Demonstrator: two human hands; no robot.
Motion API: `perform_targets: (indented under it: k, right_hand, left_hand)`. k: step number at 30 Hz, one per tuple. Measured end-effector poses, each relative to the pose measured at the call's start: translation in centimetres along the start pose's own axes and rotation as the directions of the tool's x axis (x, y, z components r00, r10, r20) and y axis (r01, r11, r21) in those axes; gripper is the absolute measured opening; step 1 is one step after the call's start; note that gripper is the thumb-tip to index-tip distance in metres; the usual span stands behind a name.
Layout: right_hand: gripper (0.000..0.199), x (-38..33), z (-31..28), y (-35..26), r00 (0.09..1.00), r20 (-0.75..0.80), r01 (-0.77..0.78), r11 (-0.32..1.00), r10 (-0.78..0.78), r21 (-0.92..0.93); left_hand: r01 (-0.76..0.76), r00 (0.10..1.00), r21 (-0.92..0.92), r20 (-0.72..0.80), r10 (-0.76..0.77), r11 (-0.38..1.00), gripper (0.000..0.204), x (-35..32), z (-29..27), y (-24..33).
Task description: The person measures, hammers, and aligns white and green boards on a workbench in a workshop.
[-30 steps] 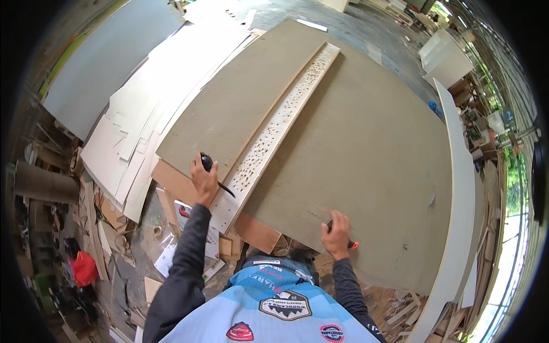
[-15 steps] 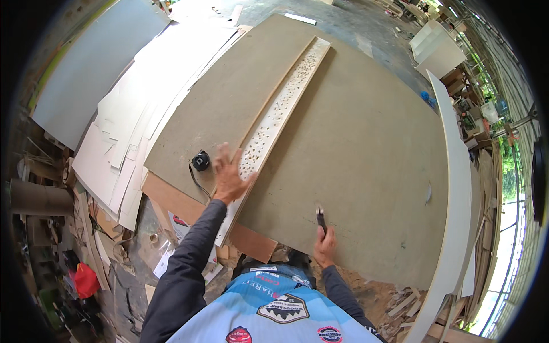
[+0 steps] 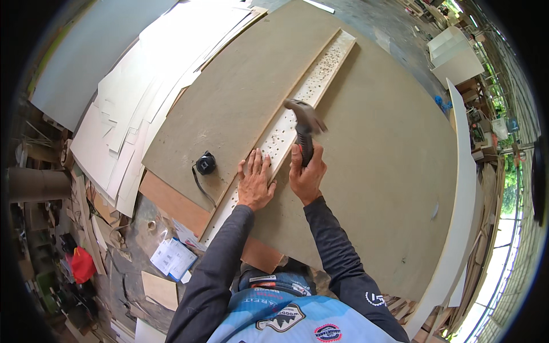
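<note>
A long, narrow white panel (image 3: 278, 137) with raised edges and many small brown specks or holes lies slantwise on the large brown board (image 3: 377, 166). My left hand (image 3: 256, 186) rests on its near part, fingers spread flat across the surface. My right hand (image 3: 307, 174) grips the dark handle of a hammer (image 3: 307, 117) just right of the panel. The hammer head is raised over the panel's right edge and slightly blurred; whether it touches cannot be told. Left of my left hand, a black tape measure (image 3: 206, 163) sits on the brown board with its strap trailing toward me.
White sheets (image 3: 131, 97) are piled along the left. A long white curved-looking strip (image 3: 461, 171) stands along the right edge of the board. Papers (image 3: 173, 257) and wood offcuts lie on the floor near me, and a red cloth-like item (image 3: 82, 264) is at lower left.
My right hand has brought the hammer up and left from low over the board to the panel. My left hand has shifted slightly right and now lies flat on the panel.
</note>
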State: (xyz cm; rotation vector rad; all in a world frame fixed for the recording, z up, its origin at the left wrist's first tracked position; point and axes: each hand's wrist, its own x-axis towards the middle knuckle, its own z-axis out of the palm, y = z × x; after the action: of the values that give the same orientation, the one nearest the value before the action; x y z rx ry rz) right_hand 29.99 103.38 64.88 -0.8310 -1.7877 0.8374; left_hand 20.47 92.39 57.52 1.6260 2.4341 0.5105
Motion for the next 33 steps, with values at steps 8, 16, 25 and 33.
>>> perform_targets:
  k: [8,16,25,33]
  right_hand:
    - [0.041,-1.0,0.9,4.5,0.899,0.357,-0.092,0.905,0.255,-0.416]
    - [0.038,-2.6,0.7,7.2,0.898,0.404,0.109,0.805,0.172,-0.583]
    - [0.037,-2.4,0.6,7.3,0.945,0.279,-0.017,0.878,0.171,-0.478]
    - [0.046,4.3,-0.8,9.4,0.900,0.335,-0.106,0.886,0.278,-0.451]
  left_hand:
    - [0.017,0.999,0.036,0.047,-0.018,0.999,0.081,0.2,0.1,0.0]
    - [-0.004,1.000,0.008,0.031,0.004,1.000,0.083,0.5,0.3,0.3]
    - [-0.009,0.998,-0.010,0.063,0.010,1.000,0.085,0.7,-0.1,0.3]
    - [0.014,0.994,0.000,0.108,-0.014,1.000,0.085,0.8,-0.4,0.4]
